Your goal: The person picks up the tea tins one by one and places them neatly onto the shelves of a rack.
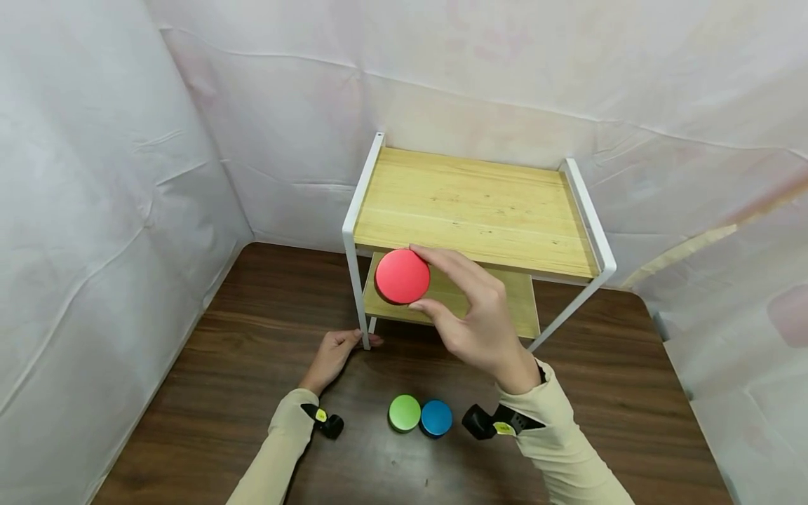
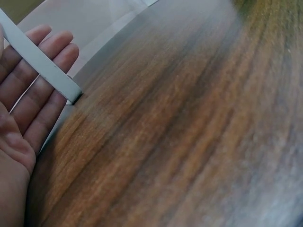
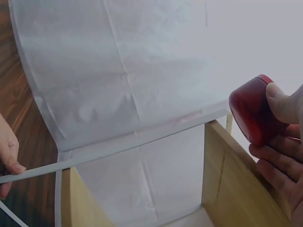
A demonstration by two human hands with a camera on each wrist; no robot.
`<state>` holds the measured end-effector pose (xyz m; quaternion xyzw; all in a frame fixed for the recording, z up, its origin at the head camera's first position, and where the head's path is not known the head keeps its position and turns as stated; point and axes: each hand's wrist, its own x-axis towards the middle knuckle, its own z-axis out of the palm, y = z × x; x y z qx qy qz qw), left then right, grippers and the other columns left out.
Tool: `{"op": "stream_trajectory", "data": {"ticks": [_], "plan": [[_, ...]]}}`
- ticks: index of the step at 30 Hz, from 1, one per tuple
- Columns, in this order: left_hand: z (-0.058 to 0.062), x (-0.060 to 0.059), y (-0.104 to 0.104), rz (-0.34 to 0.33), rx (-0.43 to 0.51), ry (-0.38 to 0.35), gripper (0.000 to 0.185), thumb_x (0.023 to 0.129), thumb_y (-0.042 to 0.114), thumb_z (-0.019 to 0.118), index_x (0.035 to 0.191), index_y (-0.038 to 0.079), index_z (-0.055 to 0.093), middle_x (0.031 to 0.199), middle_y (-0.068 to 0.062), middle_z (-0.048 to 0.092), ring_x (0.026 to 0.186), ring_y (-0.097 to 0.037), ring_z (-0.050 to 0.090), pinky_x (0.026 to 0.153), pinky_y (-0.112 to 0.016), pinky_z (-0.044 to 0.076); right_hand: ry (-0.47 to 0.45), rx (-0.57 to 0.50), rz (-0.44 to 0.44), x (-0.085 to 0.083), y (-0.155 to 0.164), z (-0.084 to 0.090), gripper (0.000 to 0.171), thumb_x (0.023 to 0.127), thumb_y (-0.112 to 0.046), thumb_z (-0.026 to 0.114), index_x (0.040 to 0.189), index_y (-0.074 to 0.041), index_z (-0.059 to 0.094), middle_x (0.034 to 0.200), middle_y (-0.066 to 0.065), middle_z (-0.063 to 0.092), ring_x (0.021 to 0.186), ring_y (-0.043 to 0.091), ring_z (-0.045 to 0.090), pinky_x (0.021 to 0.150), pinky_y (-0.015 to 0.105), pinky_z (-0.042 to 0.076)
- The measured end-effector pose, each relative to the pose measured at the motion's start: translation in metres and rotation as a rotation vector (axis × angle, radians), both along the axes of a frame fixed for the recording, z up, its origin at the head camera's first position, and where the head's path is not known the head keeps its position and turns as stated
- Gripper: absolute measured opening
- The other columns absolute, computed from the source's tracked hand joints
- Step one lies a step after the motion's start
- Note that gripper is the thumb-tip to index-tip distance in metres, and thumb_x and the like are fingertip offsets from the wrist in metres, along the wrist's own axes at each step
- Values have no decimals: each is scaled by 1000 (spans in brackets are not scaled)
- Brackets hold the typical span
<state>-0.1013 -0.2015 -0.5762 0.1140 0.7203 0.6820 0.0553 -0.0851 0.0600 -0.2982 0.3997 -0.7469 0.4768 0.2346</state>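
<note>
Right hand (image 1: 482,319): pinching a glossy red round lidded canister (image 1: 402,276) by its rim, thumb on one side, fingers on the other. Canister is off the table, held up in front of the two-tier shelf unit, near the left part of the front edge of the pale yellow wooden upper board (image 1: 473,210); in the head view it covers part of the matching lower board (image 1: 499,294)

Left hand (image 1: 333,358): gripping the white flat-bar front left leg (image 1: 356,287) of the unit near its foot, thumb against it, fingers fairly straight behind (left wrist view shows this best)

Green round canister (image 1: 404,411) and blue round canister (image 1: 436,417) sit side by side on the dark brown wood-grain tabletop (image 1: 221,393), in front of the unit, between the forearms; can't tell if they actually touch. Beige sleeves (image 1: 562,428) on both arms, whitish creased sheeting (image 1: 284,105) behind and at the sides
</note>
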Motion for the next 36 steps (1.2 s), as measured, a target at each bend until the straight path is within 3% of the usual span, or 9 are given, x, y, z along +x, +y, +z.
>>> {"op": "stream_trajectory", "data": {"ticks": [8,12,24,36], "plan": [[0,-3,1,-8,2,3,45,113,39,50,115,8,82,116,-12,81,116,-12,74,101,-22,55,69,4,-4,-11,-2,16,60,82,0,88,137,7,65,129,19,73,116,27,72,104,31,58],[1,-1,2,-6,-5,3,44,113,38,49,115,9,82,116,-11,81,117,-12,74,102,-22,55,58,15,-13,-18,-4,23,58,84,-3,88,138,4,66,131,17,73,119,24,71,104,32,57],[1,1,4,-14,-24,6,42,114,35,48,116,10,82,117,-10,81,118,-13,74,104,-21,53,-147,86,-103,-31,-17,40,56,90,-11,85,142,-3,65,138,9,72,126,19,71,107,30,56],[4,1,3,-22,-15,4,43,114,36,48,116,10,82,117,-10,81,120,-13,73,106,-21,52,-228,188,-219,-37,-28,47,55,94,-22,83,143,-4,65,132,9,75,115,18,74,102,34,57]]}}
